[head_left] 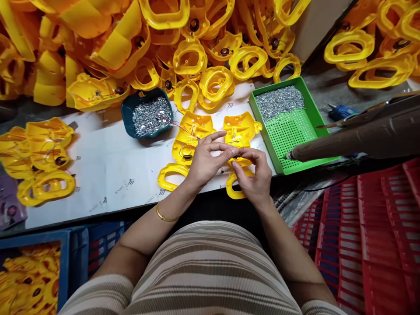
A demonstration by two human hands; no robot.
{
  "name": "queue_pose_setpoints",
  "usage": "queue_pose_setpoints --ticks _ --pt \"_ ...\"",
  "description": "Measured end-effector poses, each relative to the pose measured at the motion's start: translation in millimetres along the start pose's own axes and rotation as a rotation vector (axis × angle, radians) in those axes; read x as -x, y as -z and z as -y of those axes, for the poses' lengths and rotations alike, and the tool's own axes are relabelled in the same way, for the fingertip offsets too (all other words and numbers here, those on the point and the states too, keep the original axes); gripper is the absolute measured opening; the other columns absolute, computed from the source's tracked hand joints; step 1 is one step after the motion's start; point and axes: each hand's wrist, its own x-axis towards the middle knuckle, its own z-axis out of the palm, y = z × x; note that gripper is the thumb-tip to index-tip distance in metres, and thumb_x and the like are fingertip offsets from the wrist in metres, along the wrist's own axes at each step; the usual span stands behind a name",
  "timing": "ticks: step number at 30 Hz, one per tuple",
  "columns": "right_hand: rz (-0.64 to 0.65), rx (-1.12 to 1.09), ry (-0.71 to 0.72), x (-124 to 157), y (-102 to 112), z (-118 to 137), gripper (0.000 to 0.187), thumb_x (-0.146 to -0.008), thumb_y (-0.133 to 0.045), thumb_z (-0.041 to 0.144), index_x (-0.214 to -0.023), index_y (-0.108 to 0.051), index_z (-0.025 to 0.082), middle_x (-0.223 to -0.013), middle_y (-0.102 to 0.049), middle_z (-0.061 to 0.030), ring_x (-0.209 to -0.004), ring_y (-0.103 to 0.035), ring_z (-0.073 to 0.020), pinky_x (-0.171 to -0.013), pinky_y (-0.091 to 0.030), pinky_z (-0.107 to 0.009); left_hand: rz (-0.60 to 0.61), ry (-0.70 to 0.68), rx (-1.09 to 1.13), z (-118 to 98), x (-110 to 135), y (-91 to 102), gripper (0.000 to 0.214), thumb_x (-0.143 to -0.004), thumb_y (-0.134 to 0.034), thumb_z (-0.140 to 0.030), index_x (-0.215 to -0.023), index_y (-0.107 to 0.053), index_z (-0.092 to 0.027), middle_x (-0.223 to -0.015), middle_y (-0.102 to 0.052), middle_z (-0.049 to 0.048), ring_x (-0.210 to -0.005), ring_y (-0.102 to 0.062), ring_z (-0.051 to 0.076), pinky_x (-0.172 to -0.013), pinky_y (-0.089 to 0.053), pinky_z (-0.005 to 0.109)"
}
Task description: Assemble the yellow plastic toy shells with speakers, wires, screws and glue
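My left hand (206, 161) and my right hand (258, 177) meet over a yellow plastic shell (238, 124), their fingertips pinched close together. What they hold is small and hidden by the fingers; thin wires show around them. My left hand's other fingers stretch out over the shell. Beneath my right hand is the shell's yellow loop handle (231, 186). To the left lies a second yellow shell (197, 124) with wires and a dark round part inside, its loop handle (173, 176) pointing toward me.
A dark teal bin (126, 116) and a green basket (278, 162) hold small metal screws. An electric screwdriver (315, 146) reaches over the basket from the right. Yellow shells (114, 48) are heaped behind; more shells (49, 135) lie left. Red crates (370, 232) stand right, a blue crate (65, 262) left.
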Motion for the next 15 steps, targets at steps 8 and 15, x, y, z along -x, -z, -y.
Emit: queue_pose_setpoints --ticks 8,15 --pt "0.053 -0.204 -0.160 -5.0 4.7 -9.5 0.018 -0.086 -0.069 0.028 -0.100 -0.060 0.024 -0.101 -0.063 -0.0013 -0.092 -0.066 -0.0136 -0.084 -0.060 -0.029 -0.009 -0.211 -0.420 1.7 10.0 3.0 0.017 -0.080 -0.079 -0.027 -0.097 -0.079 -0.030 -0.118 -0.068 0.0025 -0.116 -0.053 0.023 -0.107 -0.038 0.043" --pt "0.146 -0.328 -0.215 -9.4 15.6 -9.6 0.019 -0.084 -0.072 0.029 -0.099 -0.064 0.022 -0.099 -0.066 -0.0008 -0.090 -0.067 -0.0132 -0.085 -0.060 -0.030 0.099 -0.177 -0.368 8.3 6.7 8.3 0.011 -0.081 -0.077 -0.028 -0.092 -0.079 -0.030 -0.113 -0.069 0.0021 -0.113 -0.054 0.022 -0.108 -0.037 0.043"
